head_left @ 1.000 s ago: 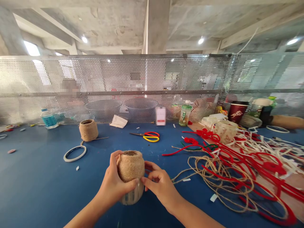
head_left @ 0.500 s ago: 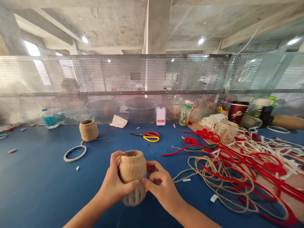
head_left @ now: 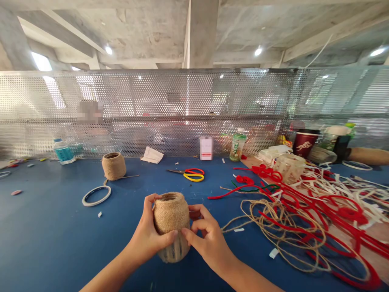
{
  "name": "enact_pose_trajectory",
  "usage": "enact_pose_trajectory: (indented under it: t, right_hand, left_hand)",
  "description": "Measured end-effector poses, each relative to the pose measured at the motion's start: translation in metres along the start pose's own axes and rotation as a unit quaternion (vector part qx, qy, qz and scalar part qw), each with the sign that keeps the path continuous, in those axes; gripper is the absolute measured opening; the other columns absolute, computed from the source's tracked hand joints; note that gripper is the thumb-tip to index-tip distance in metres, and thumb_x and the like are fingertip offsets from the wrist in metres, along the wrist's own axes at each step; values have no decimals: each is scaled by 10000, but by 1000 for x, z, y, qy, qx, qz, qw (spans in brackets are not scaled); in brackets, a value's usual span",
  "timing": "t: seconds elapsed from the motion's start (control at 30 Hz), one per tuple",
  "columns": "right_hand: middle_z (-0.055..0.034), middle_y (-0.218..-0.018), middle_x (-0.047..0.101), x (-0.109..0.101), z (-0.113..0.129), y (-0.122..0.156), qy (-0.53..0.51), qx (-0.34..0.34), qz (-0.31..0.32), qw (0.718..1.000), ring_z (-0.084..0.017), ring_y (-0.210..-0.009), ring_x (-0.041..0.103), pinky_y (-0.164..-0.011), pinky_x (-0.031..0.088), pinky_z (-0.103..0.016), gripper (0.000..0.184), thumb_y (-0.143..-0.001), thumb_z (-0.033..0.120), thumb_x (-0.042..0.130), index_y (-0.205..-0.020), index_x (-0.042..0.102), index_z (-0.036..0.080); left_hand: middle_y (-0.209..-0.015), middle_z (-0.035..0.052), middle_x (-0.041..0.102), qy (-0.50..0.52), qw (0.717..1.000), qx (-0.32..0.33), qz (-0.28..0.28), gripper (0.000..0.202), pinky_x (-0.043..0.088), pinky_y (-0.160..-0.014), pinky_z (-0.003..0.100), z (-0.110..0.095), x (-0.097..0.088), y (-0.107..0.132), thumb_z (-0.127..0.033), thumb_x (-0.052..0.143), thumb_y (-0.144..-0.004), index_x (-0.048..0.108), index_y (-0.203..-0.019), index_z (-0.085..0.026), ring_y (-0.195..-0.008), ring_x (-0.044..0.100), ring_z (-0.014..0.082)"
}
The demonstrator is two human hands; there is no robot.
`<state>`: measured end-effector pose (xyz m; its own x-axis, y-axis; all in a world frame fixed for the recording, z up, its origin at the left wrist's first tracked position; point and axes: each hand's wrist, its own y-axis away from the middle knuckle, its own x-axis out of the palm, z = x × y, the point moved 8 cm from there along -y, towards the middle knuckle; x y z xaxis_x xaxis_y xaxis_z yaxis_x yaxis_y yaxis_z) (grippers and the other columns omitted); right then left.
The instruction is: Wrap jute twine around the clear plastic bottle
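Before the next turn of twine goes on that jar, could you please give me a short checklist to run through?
1. Jar held firmly: ok, left hand and right hand clasp it from both sides.
2. Wrap complete: not ok, the jar's lower part is bare.
3. Twine end fixed: cannot tell, hidden under the fingers.
4. Loose twine free to run: not ok, it lies tangled with red strips.
5. Scissors at hand: ok, lying on the table beyond the jar.
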<state>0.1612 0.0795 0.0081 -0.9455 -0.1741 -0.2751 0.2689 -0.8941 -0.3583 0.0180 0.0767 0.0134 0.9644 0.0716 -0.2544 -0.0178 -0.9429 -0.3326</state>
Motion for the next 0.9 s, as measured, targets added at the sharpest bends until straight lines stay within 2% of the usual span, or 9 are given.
enact_pose_trajectory:
  t: [0.13,0.27,0.43,0.6,0.9]
  right_hand:
    - [-72,-1052,505,1,1,1,-5,6,2,1000,-196,-1040,504,-931,404,-344,337,-741,248,606,-443,494,139]
    - [-67,-1038,494,0,-1,1,1,8,-8,1000,-193,-1015,512,-913,415,-343,342,-739,269,613,-448,487,140]
    - [-64,-1016,491,-1,-2,2,15,4,-24,1000,-188,-990,514,-893,424,-339,340,-739,284,616,-458,487,142]
    - [-65,-1033,489,1,0,3,21,1,-23,1000,-184,-996,514,-892,426,-330,344,-750,279,603,-459,482,140]
    - [-67,-1026,504,-1,2,4,46,-3,-27,999,-184,-990,519,-882,434,-316,329,-747,282,611,-468,498,150]
  left_hand:
    - [-979,31,495,-25,1000,3,-17,630,407,-800,351,-1,-3,1,-298,605,-543,292,-1083,-209,-872,492,192]
    - [-1060,50,480,-38,999,21,-16,626,377,-862,379,-5,-3,2,-282,596,-560,310,-1113,-214,-958,481,214]
    - [-1149,79,474,-38,999,13,7,731,370,-910,417,-5,0,4,-260,573,-604,217,-1241,-225,-1037,490,244]
    - [-1188,93,457,-77,996,23,31,750,345,-960,431,-6,2,6,-239,591,-637,173,-1260,-228,-1084,481,243]
    - [-1128,93,483,-57,998,-1,-28,794,364,-929,461,-4,-2,6,-304,631,-592,173,-1236,-219,-1013,525,249]
